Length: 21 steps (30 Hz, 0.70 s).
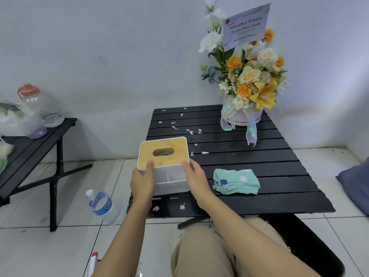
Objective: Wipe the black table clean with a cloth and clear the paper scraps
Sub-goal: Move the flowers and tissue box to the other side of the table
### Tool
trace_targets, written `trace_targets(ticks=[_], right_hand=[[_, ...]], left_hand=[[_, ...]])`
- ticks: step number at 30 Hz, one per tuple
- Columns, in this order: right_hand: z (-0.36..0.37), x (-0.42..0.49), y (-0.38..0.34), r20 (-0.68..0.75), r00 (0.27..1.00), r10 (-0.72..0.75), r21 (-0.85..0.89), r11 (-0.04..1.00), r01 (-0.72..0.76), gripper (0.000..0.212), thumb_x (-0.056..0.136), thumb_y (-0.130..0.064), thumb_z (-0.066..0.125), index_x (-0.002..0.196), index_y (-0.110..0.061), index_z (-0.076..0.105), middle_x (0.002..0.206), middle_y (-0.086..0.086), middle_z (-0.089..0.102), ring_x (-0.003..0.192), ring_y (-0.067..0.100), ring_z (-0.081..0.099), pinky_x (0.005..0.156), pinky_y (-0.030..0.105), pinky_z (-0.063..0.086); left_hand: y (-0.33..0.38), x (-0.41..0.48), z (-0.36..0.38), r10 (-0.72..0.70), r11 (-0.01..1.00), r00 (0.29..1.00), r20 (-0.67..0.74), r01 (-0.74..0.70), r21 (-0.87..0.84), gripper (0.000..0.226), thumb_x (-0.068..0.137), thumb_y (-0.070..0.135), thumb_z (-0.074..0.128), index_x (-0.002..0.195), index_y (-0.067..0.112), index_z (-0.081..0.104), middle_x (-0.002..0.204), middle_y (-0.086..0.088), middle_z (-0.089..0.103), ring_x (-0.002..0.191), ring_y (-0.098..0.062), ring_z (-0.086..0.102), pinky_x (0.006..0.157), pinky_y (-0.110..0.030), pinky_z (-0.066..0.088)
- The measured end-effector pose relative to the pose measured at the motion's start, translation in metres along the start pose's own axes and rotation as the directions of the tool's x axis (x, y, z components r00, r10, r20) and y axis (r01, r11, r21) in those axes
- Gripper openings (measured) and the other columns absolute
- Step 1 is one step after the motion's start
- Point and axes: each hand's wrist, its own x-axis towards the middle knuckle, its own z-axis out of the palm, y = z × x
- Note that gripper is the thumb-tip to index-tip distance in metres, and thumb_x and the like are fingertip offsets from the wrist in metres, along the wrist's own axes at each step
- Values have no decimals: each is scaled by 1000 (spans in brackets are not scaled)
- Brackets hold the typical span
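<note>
A low black slatted table (259, 162) stands in front of me. Several white paper scraps (190, 131) lie scattered on its far left part, and two more scraps (182, 206) lie near the front edge. A folded mint-green cloth (236, 181) with dots rests on the table's front middle. A white tissue box with a wooden lid (163, 151) sits at the table's front left corner. My left hand (142, 181) grips its near left side and my right hand (194, 176) grips its near right side, thumbs on the lid edge.
A flower arrangement in a white pot (247, 108) with a card stands at the table's back right. A water bottle (103, 204) stands on the tiled floor to the left. A second black table (40, 140) with jars is further left. A blue cushion (355, 182) lies at right.
</note>
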Motion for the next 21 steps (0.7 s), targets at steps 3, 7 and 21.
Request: trace_targets(ticks=[3, 7, 21], right_hand=[[-1, 3, -3, -10, 1000, -18, -3, 1000, 18, 43, 97, -49, 42, 129, -23, 53, 121, -9, 58, 111, 8, 51, 82, 21, 40], [-13, 2, -22, -66, 993, -95, 5, 995, 95, 48, 95, -52, 42, 128, -19, 54, 117, -8, 57, 110, 10, 50, 91, 28, 40], [-204, -6, -47, -498, 855, -144, 29, 983, 183, 37, 98, -42, 44, 93, -9, 59, 85, 4, 58, 78, 16, 51, 67, 33, 37]], left_hand=[[7, -7, -3, 63, 998, 998, -19, -63, -5, 42, 92, 50, 50, 109, 12, 56, 107, -9, 60, 95, -23, 56, 70, -34, 42], [37, -23, 3, 115, 989, 993, -16, -116, -89, 39, 92, 47, 53, 108, 12, 57, 101, -5, 58, 91, -21, 55, 65, -30, 41], [106, -105, 164, 171, 985, 904, 392, -171, -35, 33, 89, 41, 59, 79, 13, 44, 80, -1, 49, 63, -14, 43, 51, -26, 31]])
